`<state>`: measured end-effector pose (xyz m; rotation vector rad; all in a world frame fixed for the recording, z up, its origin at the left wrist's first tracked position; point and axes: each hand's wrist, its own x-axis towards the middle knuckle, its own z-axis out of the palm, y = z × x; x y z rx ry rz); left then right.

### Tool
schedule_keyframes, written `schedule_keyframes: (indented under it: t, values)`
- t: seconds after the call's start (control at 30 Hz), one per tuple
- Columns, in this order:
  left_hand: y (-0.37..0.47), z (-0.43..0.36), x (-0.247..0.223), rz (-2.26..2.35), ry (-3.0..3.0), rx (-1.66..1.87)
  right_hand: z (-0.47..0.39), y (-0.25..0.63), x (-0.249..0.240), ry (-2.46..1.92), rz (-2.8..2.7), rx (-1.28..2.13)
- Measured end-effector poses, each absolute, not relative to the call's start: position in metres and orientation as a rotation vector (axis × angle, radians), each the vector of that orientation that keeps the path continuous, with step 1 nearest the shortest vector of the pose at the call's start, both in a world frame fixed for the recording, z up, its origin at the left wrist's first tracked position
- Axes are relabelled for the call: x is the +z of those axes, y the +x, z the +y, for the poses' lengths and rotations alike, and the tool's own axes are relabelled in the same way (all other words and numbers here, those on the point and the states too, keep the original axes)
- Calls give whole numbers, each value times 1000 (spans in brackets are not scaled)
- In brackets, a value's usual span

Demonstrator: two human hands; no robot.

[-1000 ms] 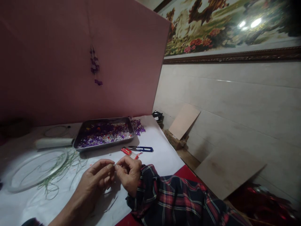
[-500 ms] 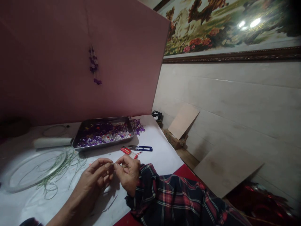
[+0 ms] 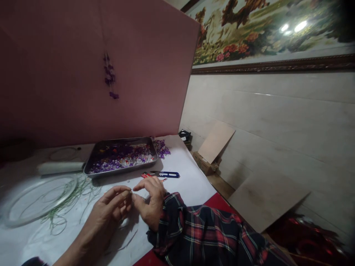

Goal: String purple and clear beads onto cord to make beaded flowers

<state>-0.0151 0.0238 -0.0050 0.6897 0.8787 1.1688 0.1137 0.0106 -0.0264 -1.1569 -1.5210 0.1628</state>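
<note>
My left hand [image 3: 112, 207] is closed in a pinch, thumb against forefinger, over the white-covered table. A tiny pale bit shows at its fingertips, too small to name. My right hand [image 3: 151, 201], in a plaid sleeve, faces it from the right with thumb and forefinger parted. Their tips are close beside the left fingertips, and I see nothing held between them. Just beyond the right hand lie a red-handled tool [image 3: 145, 174], partly hidden by the hand, and blue thread snips [image 3: 169, 174].
A metal tray [image 3: 95, 173] of purple, clear and red beads stands behind my hands, with more purple beads [image 3: 162, 147] beside it. At left lie a clear ring-shaped coil [image 3: 11, 221], green cord [image 3: 59, 207] and a pale roll [image 3: 61, 168]. A purple bead strand [image 3: 109, 74] hangs on the pink panel.
My right thumb and forefinger have parted from their pinch, and the forefinger has lifted, now covering more of the red tool. The left hand keeps its pinch. The view has shifted slightly.
</note>
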Motion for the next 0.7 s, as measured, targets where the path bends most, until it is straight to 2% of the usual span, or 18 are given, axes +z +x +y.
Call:
schedule_keyframes:
  t: [0.7]
  values:
    - [-14,21,-6,929,730,1107,14,112,-36,-1141,-1498,191]
